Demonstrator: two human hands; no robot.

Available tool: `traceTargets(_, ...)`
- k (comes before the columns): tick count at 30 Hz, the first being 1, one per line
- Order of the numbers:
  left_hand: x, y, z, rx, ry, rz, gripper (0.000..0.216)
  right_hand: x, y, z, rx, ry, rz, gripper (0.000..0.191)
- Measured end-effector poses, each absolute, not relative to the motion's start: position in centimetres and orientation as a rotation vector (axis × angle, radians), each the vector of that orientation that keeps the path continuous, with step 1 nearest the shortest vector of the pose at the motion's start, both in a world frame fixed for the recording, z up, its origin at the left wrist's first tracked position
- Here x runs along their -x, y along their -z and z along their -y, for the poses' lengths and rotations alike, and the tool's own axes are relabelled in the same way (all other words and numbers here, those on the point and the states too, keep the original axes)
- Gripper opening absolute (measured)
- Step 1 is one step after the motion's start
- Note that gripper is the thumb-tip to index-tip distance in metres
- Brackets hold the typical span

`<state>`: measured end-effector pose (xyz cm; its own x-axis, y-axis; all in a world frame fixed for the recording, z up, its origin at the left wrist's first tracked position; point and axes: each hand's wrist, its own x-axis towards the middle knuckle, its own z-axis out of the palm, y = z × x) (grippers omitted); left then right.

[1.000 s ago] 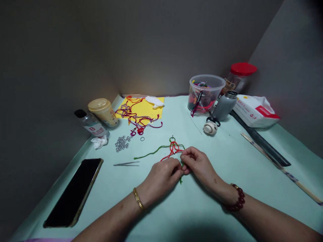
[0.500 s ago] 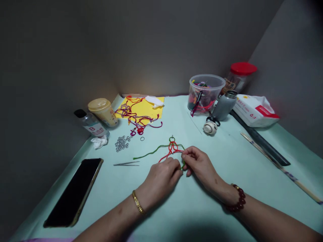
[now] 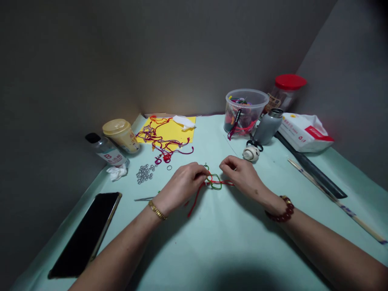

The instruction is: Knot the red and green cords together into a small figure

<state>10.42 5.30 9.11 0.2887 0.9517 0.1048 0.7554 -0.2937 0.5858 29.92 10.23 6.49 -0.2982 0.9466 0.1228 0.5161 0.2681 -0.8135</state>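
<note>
1. Two bare hands were positioned over the counter (image 3: 188,250): the left hand (image 3: 183,184) and the right hand (image 3: 242,171), their fingers near each other but apart.
2. Left fingers: the tips were drawn together at the upper left part of the cord work; whether they grasped a strand could not be told.
3. Right fingers: these were curled, thumb close to forefinger; whether a strand was held could not be told.
4. Green cord (image 3: 221,182): it formed a loop between the left and right fingers.
5. Red cord (image 3: 195,202): it crossed the green cord; strands trailed below the left fingers, and others extended to just below the right fingers.
6. Tweezers (image 3: 143,199): these lay left of the left fingers, partly hidden by the wrist.
7. Small metal pieces (image 3: 144,173): these lay in a cluster, well left of the left fingers.
8. Clear tub (image 3: 258,106): it stood beyond the right fingers.
</note>
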Motion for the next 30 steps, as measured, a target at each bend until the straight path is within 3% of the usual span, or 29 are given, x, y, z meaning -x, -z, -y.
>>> traceTargets(6,-10.8,-7.6,-6.3,-1.798,-0.764,-1.584,0.008,-28.7,-4.7,-11.6,1.358,-0.616,2.306,0.015)
traceTargets(17,-11.5,-6.2,-6.8,-1.061,-1.142,-1.269,0.016,-28.3,-4.0,-11.7,1.341,-0.591,2.370,0.011)
traceTargets(30,-11.3,-3.8,-6.9,-1.442,-1.085,-1.472,0.011,-27.7,-3.5,-11.9,1.364,-0.558,2.319,0.012)
